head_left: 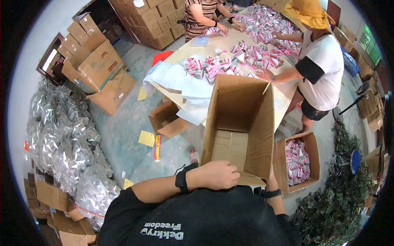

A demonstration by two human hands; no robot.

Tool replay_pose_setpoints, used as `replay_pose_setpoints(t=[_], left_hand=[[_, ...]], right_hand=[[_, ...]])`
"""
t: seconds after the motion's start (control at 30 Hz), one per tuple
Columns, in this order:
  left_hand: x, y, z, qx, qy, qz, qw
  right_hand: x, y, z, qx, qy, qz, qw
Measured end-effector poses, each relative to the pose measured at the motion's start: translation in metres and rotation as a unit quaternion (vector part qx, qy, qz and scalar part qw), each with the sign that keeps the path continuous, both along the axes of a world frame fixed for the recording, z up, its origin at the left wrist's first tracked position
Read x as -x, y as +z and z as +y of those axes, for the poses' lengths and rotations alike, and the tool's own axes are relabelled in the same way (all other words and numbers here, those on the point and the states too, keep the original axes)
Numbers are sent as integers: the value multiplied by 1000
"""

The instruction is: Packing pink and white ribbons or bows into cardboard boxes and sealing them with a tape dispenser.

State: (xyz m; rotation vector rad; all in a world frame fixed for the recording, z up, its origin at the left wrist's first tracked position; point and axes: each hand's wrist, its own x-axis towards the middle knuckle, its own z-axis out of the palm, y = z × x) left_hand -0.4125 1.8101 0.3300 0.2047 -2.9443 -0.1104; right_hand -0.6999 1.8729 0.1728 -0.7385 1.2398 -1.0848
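Observation:
A large open cardboard box [230, 145] stands right in front of me at the near end of the table, its inside bare down to the bottom flaps. My left hand [217, 174] is curled closed over the box's near left edge. Whatever its fingers hold is hidden under the hand. At the near right corner, my right hand [271, 183] lies against the box's outer side, and its fingers are mostly out of sight.
Many small pink-and-white packets [262, 53] cover the pale table [180, 51], where a person in a yellow hat [322, 78] and another in stripes [201, 18] work. A packet-filled carton [297, 162] sits right; silvery bags [61, 139] are piled left.

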Motion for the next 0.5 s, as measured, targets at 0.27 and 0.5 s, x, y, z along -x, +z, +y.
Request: replay_pose_setpoints(t=[0.27, 0.5], left_hand=[[-35, 21, -109, -167, -65, 101, 979], [-137, 8, -374, -260, 202, 236, 914]], right_hand=[[-45, 132, -82, 77, -16, 175, 981], [-88, 181, -114, -41, -133, 353, 925]])
